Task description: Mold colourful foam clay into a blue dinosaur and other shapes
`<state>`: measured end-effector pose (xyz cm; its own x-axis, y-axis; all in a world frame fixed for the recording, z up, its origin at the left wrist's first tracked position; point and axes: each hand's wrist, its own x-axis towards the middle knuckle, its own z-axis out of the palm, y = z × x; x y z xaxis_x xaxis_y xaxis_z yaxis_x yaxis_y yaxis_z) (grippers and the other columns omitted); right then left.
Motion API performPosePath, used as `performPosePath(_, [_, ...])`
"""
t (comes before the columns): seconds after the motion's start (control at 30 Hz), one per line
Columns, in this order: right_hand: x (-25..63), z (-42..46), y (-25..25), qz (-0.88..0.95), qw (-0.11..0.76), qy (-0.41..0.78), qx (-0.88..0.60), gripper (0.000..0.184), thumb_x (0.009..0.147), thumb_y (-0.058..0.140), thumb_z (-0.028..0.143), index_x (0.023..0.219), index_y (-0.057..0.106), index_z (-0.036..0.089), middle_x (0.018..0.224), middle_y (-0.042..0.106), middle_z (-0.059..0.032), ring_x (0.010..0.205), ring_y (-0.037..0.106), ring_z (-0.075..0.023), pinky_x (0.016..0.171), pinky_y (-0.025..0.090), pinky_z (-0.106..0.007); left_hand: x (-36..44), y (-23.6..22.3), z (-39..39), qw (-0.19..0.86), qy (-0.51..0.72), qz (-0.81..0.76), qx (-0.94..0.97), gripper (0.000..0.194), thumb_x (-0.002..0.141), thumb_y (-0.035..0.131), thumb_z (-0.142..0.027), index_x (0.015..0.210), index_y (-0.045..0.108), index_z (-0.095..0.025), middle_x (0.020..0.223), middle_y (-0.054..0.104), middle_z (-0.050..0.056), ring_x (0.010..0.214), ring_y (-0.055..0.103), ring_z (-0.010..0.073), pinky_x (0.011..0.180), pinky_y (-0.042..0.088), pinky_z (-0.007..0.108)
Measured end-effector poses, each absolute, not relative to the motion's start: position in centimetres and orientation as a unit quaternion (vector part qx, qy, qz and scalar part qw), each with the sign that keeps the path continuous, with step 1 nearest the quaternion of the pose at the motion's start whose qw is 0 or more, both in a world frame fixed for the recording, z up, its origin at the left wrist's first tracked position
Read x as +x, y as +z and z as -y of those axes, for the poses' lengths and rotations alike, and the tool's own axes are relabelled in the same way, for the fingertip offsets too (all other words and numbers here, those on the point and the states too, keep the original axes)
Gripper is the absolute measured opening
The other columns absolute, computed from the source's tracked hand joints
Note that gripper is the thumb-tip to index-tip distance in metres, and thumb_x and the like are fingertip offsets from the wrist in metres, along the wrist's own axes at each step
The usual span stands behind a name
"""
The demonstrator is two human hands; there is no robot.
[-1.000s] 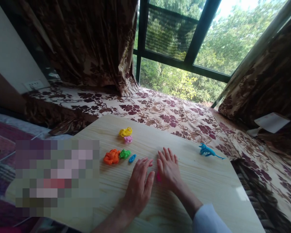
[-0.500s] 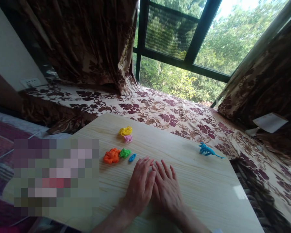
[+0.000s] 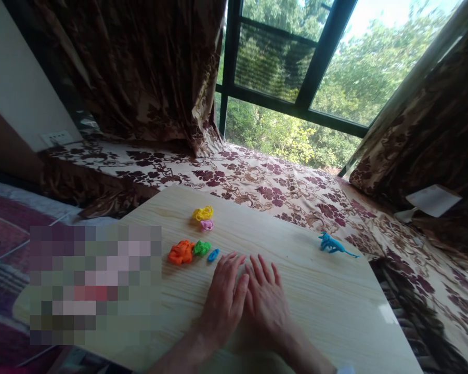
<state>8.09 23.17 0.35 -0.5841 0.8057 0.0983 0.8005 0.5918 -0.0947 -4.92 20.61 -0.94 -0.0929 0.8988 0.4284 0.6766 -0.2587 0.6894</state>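
Observation:
My left hand (image 3: 225, 293) lies on the pale wooden table (image 3: 327, 306) with its fingers stretched out and nothing in them. Right beside it, my right hand (image 3: 268, 298) rests palm down, fingers spread and empty. Just beyond my left fingertips is a small blue loop-shaped piece (image 3: 213, 255). To its left are a green crumpled bundle (image 3: 202, 248) and a larger orange bundle (image 3: 181, 252) of what look like bands or strands. Farther back, a yellow bundle (image 3: 203, 213) touches a small pink one (image 3: 207, 225).
A blue long-tailed animal figure (image 3: 333, 244) stands near the table's far right corner. A pixelated patch (image 3: 95, 285) hides the table's left part. Behind lie a flower-patterned window seat cover (image 3: 273, 187), brown curtains (image 3: 140, 67) and a window. A white lamp-like object (image 3: 432, 200) is at right.
Both hands keep the same pose on the table. The whole view has shifted very slightly; the objects stay where they were.

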Motion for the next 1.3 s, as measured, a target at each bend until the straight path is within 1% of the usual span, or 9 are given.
performPosePath(0.13, [8.3, -21.5, -0.1, 0.901, 0.056, 0.033, -0.429, 0.051, 0.09, 0.035, 0.031, 0.14, 0.024, 0.024, 0.147, 0.025, -0.0018, 0.136, 0.012, -0.0234, 0.108, 0.011, -0.046, -4.9, -0.9, -20.4, 0.125, 0.434, -0.592, 0.667, 0.04, 0.088, 0.039, -0.019, 0.127, 0.038, -0.019, 0.132, 0.044, 0.009, 0.128, 0.032, 0.0218, 0.106, 0.03, 0.046])
performPosePath(0.27, [7.9, -24.9, 0.1, 0.866, 0.053, 0.034, -0.495, 0.046, 0.092, 0.029, 0.037, 0.135, 0.036, 0.023, 0.145, 0.028, -0.0028, 0.136, 0.013, -0.0223, 0.107, 0.014, -0.044, -4.9, -0.7, -20.3, 0.118, 0.434, -0.593, 0.668, 0.04, 0.087, 0.04, -0.02, 0.127, 0.039, -0.019, 0.131, 0.045, 0.009, 0.128, 0.033, 0.0225, 0.106, 0.03, 0.046])
performPosePath(0.43, [7.5, -29.6, 0.6, 0.831, 0.068, 0.015, -0.552, 0.045, 0.093, 0.023, 0.031, 0.131, 0.041, 0.015, 0.146, 0.026, -0.0106, 0.135, 0.014, -0.0248, 0.104, 0.017, -0.049, -4.8, -0.5, -20.4, 0.116, 0.437, -0.588, 0.67, 0.039, 0.088, 0.04, -0.019, 0.127, 0.039, -0.019, 0.127, 0.049, 0.009, 0.127, 0.034, 0.022, 0.106, 0.03, 0.046])
performPosePath(0.57, [7.4, -27.8, 0.6, 0.832, 0.079, 0.001, -0.549, 0.043, 0.092, 0.027, 0.031, 0.13, 0.043, 0.019, 0.148, 0.021, -0.006, 0.137, 0.006, -0.0234, 0.106, 0.011, -0.048, -4.9, -0.6, -20.5, 0.12, 0.438, -0.586, 0.67, 0.039, 0.088, 0.039, -0.02, 0.127, 0.039, -0.02, 0.128, 0.048, 0.01, 0.127, 0.034, 0.0229, 0.105, 0.03, 0.048])
performPosePath(0.8, [7.7, -21.5, -0.5, 0.898, 0.07, 0.018, -0.433, 0.054, 0.089, 0.035, 0.027, 0.141, 0.022, 0.023, 0.147, 0.022, -0.0011, 0.137, 0.006, -0.0232, 0.108, 0.008, -0.046, -4.9, -0.8, -20.5, 0.127, 0.446, -0.586, 0.664, 0.039, 0.088, 0.039, -0.02, 0.127, 0.038, -0.02, 0.131, 0.045, 0.01, 0.128, 0.033, 0.0228, 0.106, 0.029, 0.048])
performPosePath(0.93, [7.5, -23.8, 0.0, 0.873, 0.077, 0.029, -0.48, 0.045, 0.091, 0.032, 0.034, 0.135, 0.036, 0.024, 0.144, 0.031, -0.0019, 0.136, 0.009, -0.0224, 0.108, 0.012, -0.044, -4.8, -0.6, -20.4, 0.119, 0.45, -0.592, 0.658, 0.04, 0.088, 0.04, -0.02, 0.127, 0.038, -0.02, 0.132, 0.044, 0.01, 0.127, 0.034, 0.0229, 0.105, 0.03, 0.046])
performPosePath(1.03, [7.4, -27.1, 0.6, 0.842, 0.085, 0.019, -0.533, 0.04, 0.092, 0.027, 0.034, 0.127, 0.046, 0.026, 0.144, 0.032, -0.0031, 0.136, 0.011, -0.0225, 0.105, 0.015, -0.047, -4.7, -0.4, -20.4, 0.12, 0.444, -0.594, 0.66, 0.041, 0.088, 0.039, -0.02, 0.129, 0.036, -0.019, 0.133, 0.042, 0.01, 0.128, 0.032, 0.0223, 0.106, 0.029, 0.046])
performPosePath(1.17, [7.4, -29.0, 0.9, 0.823, 0.088, 0.012, -0.56, 0.042, 0.093, 0.024, 0.031, 0.127, 0.046, 0.021, 0.145, 0.028, -0.0081, 0.136, 0.012, -0.0242, 0.104, 0.016, -0.05, -4.7, -0.3, -20.4, 0.119, 0.445, -0.591, 0.662, 0.041, 0.089, 0.038, -0.019, 0.13, 0.034, -0.02, 0.134, 0.041, 0.01, 0.129, 0.031, 0.0222, 0.107, 0.027, 0.047])
performPosePath(1.3, [7.4, -25.5, 0.2, 0.852, 0.086, 0.003, -0.517, 0.043, 0.091, 0.031, 0.031, 0.131, 0.042, 0.019, 0.147, 0.023, -0.0057, 0.137, 0.007, -0.023, 0.107, 0.011, -0.047, -4.8, -0.4, -20.4, 0.121, 0.457, -0.597, 0.648, 0.041, 0.089, 0.038, -0.02, 0.129, 0.035, -0.02, 0.134, 0.041, 0.011, 0.128, 0.032, 0.024, 0.106, 0.029, 0.049])
